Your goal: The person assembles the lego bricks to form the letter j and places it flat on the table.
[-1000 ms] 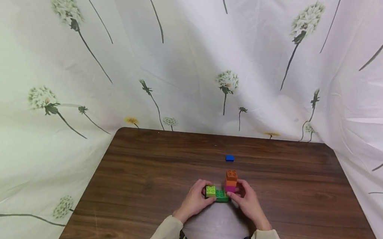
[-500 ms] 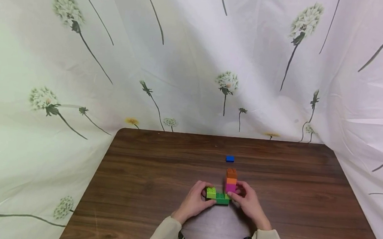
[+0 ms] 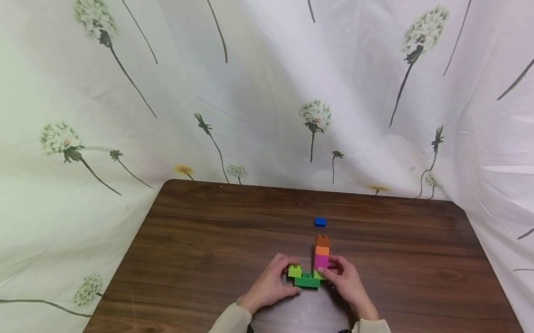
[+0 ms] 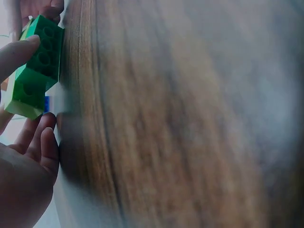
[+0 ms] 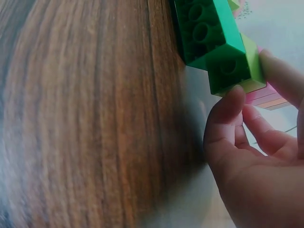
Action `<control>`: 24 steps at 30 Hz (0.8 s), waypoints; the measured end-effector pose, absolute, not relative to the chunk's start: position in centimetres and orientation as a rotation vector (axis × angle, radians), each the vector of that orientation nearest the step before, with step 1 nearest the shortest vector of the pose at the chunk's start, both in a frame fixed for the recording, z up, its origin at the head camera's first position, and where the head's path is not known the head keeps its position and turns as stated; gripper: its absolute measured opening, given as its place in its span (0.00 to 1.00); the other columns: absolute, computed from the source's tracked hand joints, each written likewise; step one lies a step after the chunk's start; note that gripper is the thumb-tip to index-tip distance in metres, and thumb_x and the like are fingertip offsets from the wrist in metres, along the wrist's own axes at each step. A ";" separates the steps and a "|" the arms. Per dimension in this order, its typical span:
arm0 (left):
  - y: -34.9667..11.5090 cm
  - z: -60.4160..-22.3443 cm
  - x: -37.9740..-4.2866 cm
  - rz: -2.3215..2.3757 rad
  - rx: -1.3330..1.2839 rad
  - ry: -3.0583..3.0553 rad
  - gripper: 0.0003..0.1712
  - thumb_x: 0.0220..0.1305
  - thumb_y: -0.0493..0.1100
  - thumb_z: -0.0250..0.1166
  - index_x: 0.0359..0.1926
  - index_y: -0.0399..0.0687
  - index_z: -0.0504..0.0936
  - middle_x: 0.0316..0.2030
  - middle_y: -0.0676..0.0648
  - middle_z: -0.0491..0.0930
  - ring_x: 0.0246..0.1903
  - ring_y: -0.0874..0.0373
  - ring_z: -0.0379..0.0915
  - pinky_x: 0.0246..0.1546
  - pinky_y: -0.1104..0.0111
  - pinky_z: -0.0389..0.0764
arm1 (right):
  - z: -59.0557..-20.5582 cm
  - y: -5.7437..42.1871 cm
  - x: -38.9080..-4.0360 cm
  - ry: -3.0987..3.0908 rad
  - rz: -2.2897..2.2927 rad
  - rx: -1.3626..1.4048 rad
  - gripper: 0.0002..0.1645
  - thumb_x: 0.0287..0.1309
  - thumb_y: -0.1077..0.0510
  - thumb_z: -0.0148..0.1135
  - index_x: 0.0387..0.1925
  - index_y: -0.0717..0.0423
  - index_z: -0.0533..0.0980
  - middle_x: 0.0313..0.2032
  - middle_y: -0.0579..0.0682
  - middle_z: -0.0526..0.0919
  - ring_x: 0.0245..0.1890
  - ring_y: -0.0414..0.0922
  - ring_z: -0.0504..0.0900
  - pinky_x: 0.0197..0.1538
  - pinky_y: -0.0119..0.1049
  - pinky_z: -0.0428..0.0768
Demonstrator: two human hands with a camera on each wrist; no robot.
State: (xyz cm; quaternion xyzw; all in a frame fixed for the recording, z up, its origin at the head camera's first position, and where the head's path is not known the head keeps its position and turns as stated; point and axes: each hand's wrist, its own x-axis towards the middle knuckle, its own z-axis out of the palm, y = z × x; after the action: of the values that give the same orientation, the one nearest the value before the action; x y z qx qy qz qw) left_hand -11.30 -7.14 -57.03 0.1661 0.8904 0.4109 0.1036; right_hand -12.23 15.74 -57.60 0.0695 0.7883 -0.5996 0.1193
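Toy building bricks are joined into one piece, a green brick (image 3: 307,281) with a lime brick (image 3: 294,271) at its left end and another lime brick (image 3: 317,275) at its right. Above the right lime brick rise a pink brick (image 3: 320,261), an orange brick (image 3: 322,251) and a darker orange one (image 3: 322,241). My left hand (image 3: 268,286) pinches the left end, its thumb (image 4: 21,51) against the green brick. My right hand (image 3: 348,286) pinches around the right lime brick and the pink one. Both wrist views show hollow undersides, raised off the table.
A small blue brick (image 3: 320,222) lies behind the tower on the dark wooden table (image 3: 204,245). A white cloth (image 3: 263,93) printed with dandelions hangs behind the table and along its sides.
The joined bricks have tipped so that their fronts face me more and the top studs show less. My left thumb has slid slightly down the front. Both hands keep their hold.
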 end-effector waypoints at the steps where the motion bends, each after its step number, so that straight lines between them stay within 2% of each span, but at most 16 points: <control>1: -7.2 -57.0 -11.3 1.212 0.494 2.625 0.31 0.52 0.51 0.74 0.58 0.58 0.75 0.50 0.56 0.70 0.49 0.63 0.69 0.55 0.62 0.73 | -57.6 15.7 -12.2 2.302 -1.755 0.203 0.31 0.56 0.54 0.69 0.57 0.66 0.72 0.45 0.59 0.81 0.36 0.43 0.79 0.34 0.34 0.80; 9: -7.2 -57.0 -11.3 1.212 0.532 2.629 0.30 0.53 0.49 0.74 0.57 0.54 0.76 0.50 0.54 0.70 0.52 0.60 0.70 0.57 0.60 0.73 | -57.7 15.7 -12.2 2.283 -1.774 0.212 0.29 0.56 0.55 0.69 0.55 0.67 0.74 0.44 0.59 0.82 0.35 0.43 0.80 0.34 0.34 0.80; 13: -7.2 -57.1 -11.4 1.202 0.509 2.628 0.29 0.54 0.49 0.73 0.57 0.56 0.76 0.50 0.55 0.71 0.52 0.61 0.69 0.56 0.59 0.73 | -57.8 15.7 -12.2 2.282 -1.769 0.229 0.28 0.55 0.56 0.69 0.54 0.66 0.75 0.42 0.57 0.83 0.34 0.43 0.80 0.34 0.33 0.80; 24: -7.2 -57.3 -11.3 1.189 0.508 2.659 0.29 0.51 0.48 0.74 0.56 0.56 0.77 0.48 0.55 0.72 0.51 0.60 0.66 0.54 0.63 0.71 | -57.7 15.6 -12.2 2.251 -1.804 0.230 0.25 0.54 0.59 0.69 0.51 0.70 0.76 0.39 0.59 0.83 0.32 0.43 0.81 0.33 0.34 0.81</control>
State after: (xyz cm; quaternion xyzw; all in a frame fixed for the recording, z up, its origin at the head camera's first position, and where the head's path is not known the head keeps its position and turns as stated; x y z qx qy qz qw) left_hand -11.35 -7.17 -57.33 0.1711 0.8955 0.4004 0.0925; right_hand -12.24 15.62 -57.74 0.0788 0.7719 -0.6186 0.1237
